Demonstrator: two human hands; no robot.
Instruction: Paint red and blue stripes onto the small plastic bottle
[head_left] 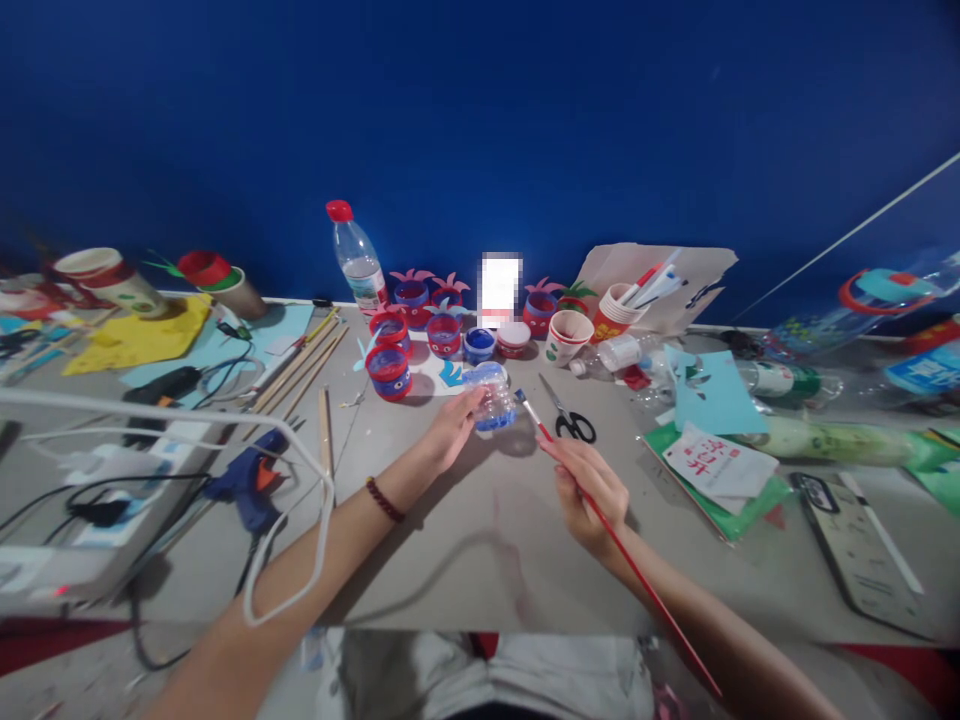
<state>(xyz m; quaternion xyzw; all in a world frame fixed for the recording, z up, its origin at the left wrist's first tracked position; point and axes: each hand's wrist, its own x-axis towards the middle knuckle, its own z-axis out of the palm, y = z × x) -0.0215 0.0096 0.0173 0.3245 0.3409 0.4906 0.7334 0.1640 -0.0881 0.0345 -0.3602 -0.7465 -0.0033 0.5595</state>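
My left hand [452, 432] holds a small clear plastic piece [491, 398] with blue paint on it, its fingers closed on the near left side. In my right hand [589, 488] is a long red-handled paintbrush [630, 562], gripped between the fingers. The brush's blue-stained bristles are close to the right side of the plastic piece; whether they touch is unclear. Behind the piece stand an open jar of blue paint [480, 345] and a jar with a pale lid [514, 338]. Black-handled scissors [574, 427] lie just beyond my right hand.
Painted red-and-blue cups [390, 373] and a red-capped bottle [358, 262] stand behind. Left are wooden sticks [325, 440], a glue gun [253, 480], a power strip [127, 530] and a white cable across my forearm. Right are green packets, plastic bottles and a phone [862, 550].
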